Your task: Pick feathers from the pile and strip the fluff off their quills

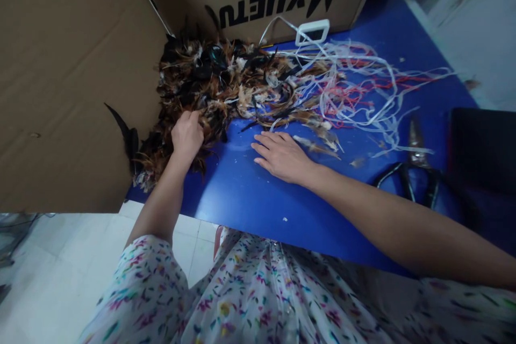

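Observation:
A thick heap of brown and black feathers [213,83] spreads along the back and left of the blue table [242,193]. My left hand [187,133] is closed on feathers at the heap's near side, its fingertips sunk among them and partly hidden. Palm down on the tabletop, my right hand [282,157] rests with its fingers stretched out and nothing in it. Thin white and red ribbons [355,86] trail in a tangle from the heap to the right. A few loose feathers [316,148] lie just beyond my right hand.
Cardboard boxes [72,86] stand at the left and the back, the rear one with black lettering. A small white-framed device [312,32] leans by the rear box. Dark-handled scissors [417,164] lie beyond my right forearm, near a black object [484,148] at the right edge.

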Action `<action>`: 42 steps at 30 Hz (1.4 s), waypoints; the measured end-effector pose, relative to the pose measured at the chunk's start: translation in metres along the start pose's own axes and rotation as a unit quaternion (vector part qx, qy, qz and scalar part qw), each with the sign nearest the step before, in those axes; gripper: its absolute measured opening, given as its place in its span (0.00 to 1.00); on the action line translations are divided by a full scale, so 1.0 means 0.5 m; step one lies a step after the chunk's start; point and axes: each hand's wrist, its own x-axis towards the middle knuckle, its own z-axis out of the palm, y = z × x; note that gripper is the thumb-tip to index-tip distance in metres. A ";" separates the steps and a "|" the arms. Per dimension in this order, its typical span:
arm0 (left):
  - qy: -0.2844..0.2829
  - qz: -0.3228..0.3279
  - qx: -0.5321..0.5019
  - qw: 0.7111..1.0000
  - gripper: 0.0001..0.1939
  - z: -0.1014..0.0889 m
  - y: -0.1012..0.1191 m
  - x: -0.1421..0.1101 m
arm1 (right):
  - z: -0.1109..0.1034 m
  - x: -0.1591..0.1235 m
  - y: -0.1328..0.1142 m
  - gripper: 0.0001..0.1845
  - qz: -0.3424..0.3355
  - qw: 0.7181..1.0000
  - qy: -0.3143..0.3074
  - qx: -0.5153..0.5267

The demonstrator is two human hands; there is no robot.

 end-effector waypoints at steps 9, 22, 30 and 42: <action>-0.104 0.081 -0.010 0.991 0.25 0.052 0.095 0.092 | 0.002 -0.001 0.001 0.23 0.002 1.000 0.008 0.001; -0.134 0.124 -0.275 0.944 0.17 0.066 0.003 0.151 | 0.007 0.003 0.004 0.22 -0.006 1.000 0.020 0.007; -0.162 0.126 -0.406 0.891 0.11 0.060 0.010 0.143 | 0.005 0.002 0.005 0.22 -0.007 1.000 0.019 0.009; -0.191 0.184 -0.307 0.914 0.17 0.015 0.011 0.144 | 0.006 0.004 0.004 0.22 -0.004 1.000 0.016 0.014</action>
